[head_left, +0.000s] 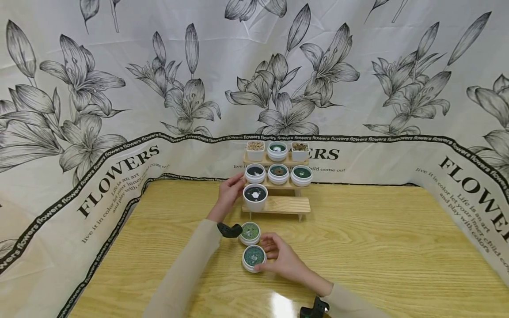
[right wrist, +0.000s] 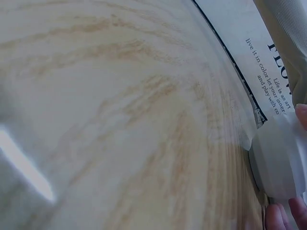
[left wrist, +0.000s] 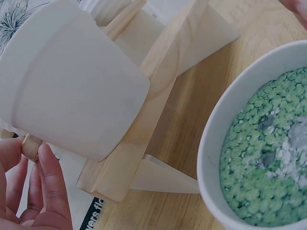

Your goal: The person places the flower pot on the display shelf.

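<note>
In the head view my left hand (head_left: pixel 229 194) is at the left side of a wooden three-step stand (head_left: pixel 290 204). The left wrist view shows the thumb and fingers (left wrist: pixel 53 179) pinching the end of one of its wooden shelves (left wrist: pixel 31 146), just behind a white pot (left wrist: pixel 76 86). That pot, dark-topped with a white patch, sits at the left of the lowest step. My right hand (head_left: pixel 287 261) grips a round white pot (head_left: pixel 253 258) with a green top, thumb at its near side. Another green-topped white pot (head_left: pixel 249 232) stands right behind it.
On the middle step are three round white pots, one with a brown-topped filling (head_left: pixel 278 173). Along the top step, a round pot (head_left: pixel 277 150) stands between two square pots, the left one (head_left: pixel 256 150) pebble-filled. A flower-print cloth (head_left: pixel 191 163) hangs behind the wooden table (head_left: pixel 377 229).
</note>
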